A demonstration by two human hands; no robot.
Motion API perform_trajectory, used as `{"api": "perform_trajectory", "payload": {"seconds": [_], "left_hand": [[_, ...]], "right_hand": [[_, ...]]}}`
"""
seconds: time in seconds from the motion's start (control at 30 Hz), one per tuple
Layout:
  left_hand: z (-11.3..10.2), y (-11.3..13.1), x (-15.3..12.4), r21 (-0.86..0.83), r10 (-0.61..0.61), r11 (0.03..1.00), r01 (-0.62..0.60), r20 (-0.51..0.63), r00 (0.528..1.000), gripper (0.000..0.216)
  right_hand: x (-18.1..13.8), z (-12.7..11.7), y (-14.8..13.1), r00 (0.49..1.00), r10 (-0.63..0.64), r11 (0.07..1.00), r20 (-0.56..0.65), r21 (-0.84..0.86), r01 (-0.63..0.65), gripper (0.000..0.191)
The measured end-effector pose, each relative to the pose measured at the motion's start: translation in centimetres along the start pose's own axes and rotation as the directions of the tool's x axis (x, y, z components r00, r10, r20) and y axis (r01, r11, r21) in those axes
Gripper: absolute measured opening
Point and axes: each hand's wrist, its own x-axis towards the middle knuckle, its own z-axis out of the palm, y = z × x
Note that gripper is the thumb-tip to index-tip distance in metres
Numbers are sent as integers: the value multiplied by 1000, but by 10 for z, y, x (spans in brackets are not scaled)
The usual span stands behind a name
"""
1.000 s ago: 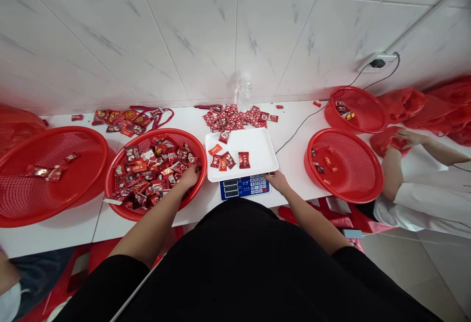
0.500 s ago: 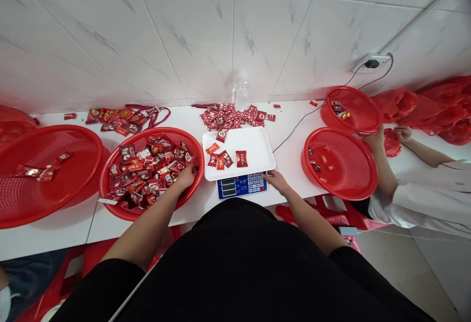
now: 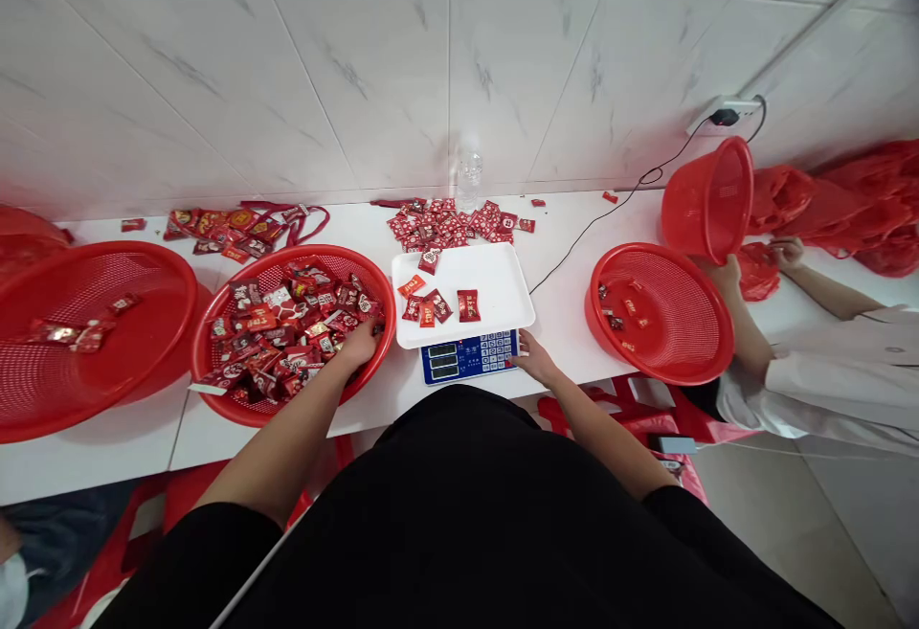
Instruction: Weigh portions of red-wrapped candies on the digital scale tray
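A person in black works at a white surface (image 3: 564, 323), the right hand (image 3: 538, 361) at the near right corner of a blue scale (image 3: 463, 359), its fingers spread over the keypad's edge and pinching nothing that shows. Half a second ago that hand sat nearer the corner of the white tray (image 3: 499, 275) on top of the scale; now a fingertip reaches lower, around the red key. Six wrapped sweets (image 3: 468, 305) lie on the tray as they did before, which suggests the work has shifted at the keys and not in the load. The left hand (image 3: 361, 347) stays inside the filled red basket (image 3: 363, 278) just left of the scale, fingertips down at the sweets by its right wall; whether its grip is closed on one cannot be told. Beyond the scale, loose sweets (image 3: 445, 227) lie in a heap beside a clear bottle (image 3: 470, 179). The plainest difference from the earlier frame is well to the scale's right: a small red basin (image 3: 682, 208), upright then, is now tipped on its side, a co-worker's hand (image 3: 725, 275) at its rim, its contents out of sight
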Motion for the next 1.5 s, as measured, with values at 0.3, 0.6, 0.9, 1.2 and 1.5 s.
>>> {"api": "perform_trajectory", "payload": {"seconds": [0.3,0.6,0.9,1.2,1.5], "left_hand": [[5,-6,4,5,12,1000,-12,6,1000,37],[5,-8,5,1,16,1000,-16,-1,1000,41],[5,-9,4,-24,29,999,-29,1,1000,39],[5,-9,6,-40,7,999,-7,-5,1000,40],[4,-12,6,-30,7,1000,-7,27,1000,43]], "right_hand": [[-1,3,1,998,-46,977,-53,-210,34,70],[1,2,1,999,-10,979,-48,-203,0,74],[-2,1,-4,999,-6,974,-36,-227,-2,71],[2,0,1,1000,0,985,-31,-170,-5,72],[8,0,12,1000,-12,995,-7,-99,12,73]]}}
